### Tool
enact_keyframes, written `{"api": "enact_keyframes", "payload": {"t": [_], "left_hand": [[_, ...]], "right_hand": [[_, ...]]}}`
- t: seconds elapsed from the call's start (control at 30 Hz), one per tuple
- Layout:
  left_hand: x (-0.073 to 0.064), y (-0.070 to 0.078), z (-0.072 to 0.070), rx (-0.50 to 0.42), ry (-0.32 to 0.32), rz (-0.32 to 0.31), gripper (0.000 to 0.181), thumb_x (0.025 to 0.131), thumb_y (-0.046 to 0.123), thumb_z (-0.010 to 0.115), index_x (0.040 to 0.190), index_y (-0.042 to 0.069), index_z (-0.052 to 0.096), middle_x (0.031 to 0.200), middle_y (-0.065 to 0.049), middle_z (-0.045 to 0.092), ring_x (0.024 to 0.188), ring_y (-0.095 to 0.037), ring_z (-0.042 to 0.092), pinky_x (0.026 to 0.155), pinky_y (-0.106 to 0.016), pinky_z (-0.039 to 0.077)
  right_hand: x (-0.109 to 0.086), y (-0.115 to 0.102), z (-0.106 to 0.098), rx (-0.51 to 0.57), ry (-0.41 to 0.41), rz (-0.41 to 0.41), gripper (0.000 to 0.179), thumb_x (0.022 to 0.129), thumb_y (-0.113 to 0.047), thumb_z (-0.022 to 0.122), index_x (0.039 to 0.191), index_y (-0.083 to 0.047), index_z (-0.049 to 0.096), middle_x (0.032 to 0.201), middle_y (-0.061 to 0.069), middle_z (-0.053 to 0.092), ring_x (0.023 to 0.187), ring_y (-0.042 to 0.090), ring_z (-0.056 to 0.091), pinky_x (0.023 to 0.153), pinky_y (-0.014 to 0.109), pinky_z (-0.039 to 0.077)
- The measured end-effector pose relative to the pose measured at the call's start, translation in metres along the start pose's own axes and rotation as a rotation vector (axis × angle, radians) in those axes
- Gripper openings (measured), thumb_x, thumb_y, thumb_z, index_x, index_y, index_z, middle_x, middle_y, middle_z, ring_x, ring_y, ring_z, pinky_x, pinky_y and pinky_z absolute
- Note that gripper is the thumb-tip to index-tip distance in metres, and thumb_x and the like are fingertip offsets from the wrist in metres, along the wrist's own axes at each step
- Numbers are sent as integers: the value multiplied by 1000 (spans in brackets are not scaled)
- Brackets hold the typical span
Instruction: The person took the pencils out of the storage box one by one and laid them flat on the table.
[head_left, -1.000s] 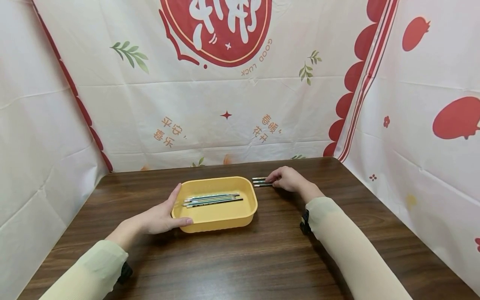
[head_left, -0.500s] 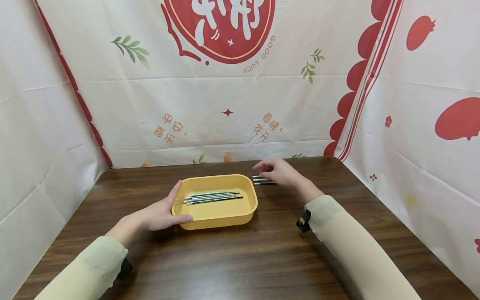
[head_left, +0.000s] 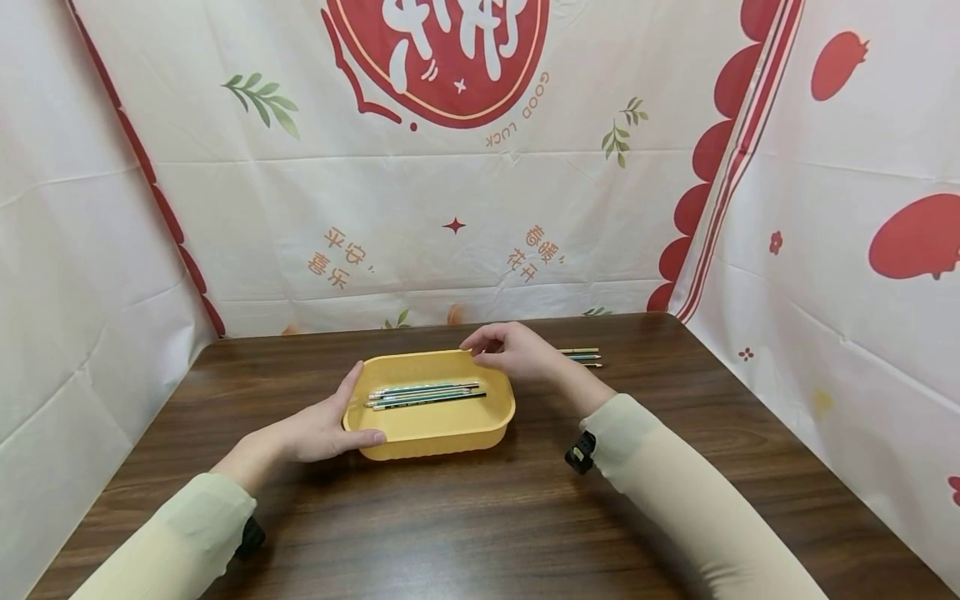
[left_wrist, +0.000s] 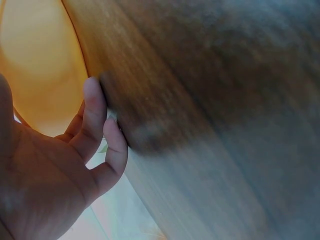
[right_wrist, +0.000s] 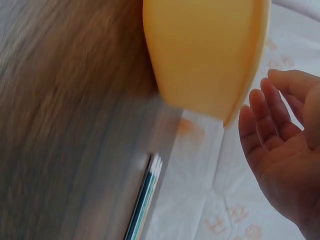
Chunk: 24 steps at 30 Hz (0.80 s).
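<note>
A yellow plastic box (head_left: 435, 447) stands on the table with several pencils (head_left: 427, 395) lying lengthwise inside it. My left hand (head_left: 317, 428) holds the box's left end, thumb over the front corner and fingers round the back corner. In the left wrist view, curled fingers (left_wrist: 94, 107) lie against the yellow wall. At the far right corner of the box is my right hand (head_left: 516, 352), its fingers loosely bent. The right wrist view shows nothing held in it. Several more pencils (head_left: 583, 357) lie on the table beyond the right wrist, partly hidden by it.
The dark wood-grain table (head_left: 450, 525) extends in front of and around the box. A white printed cloth (head_left: 420, 192) hangs behind the table and along both sides.
My right hand has left the pencils on the table and moved left to the box's far right corner, with nothing in it. The left hand and box have stayed in place.
</note>
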<state>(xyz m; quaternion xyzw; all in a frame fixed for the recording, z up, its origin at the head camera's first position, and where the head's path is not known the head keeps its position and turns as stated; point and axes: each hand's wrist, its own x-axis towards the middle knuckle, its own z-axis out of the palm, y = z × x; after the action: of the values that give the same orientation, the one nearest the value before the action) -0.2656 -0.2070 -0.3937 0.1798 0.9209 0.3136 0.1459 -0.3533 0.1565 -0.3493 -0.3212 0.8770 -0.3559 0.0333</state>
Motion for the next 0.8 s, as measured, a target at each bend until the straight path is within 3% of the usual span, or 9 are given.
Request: {"api": "enact_keyframes", "payload": {"t": [0.17,0.5,0.8], "left_hand": [[0,0,0,1,-5,-3,133,98,65,75,174,13,-21,178,-36,17,158,-50,40,126,-68,34],[0,0,0,-3,-7,-9,133,98,65,75,174,14,-21,177,-36,21,154,-48,45,125,-67,35],[0,0,-1,-7,-10,-4,132,99,64,75,174,14,-21,177,-37,20,156,-49,43,126,-68,34]], "right_hand": [[5,-9,16,0,-35,-20,26,104,-10,73,129,-8,80,112,5,80,99,14,68,89,30,56],[18,-16,44,-1,-104,-60,25,105,-11,72,129,-6,79,113,5,79,103,12,71,92,29,59],[28,-19,64,29,-115,-47,25,103,-9,72,126,-5,80,110,5,79,97,5,67,91,23,56]]}}
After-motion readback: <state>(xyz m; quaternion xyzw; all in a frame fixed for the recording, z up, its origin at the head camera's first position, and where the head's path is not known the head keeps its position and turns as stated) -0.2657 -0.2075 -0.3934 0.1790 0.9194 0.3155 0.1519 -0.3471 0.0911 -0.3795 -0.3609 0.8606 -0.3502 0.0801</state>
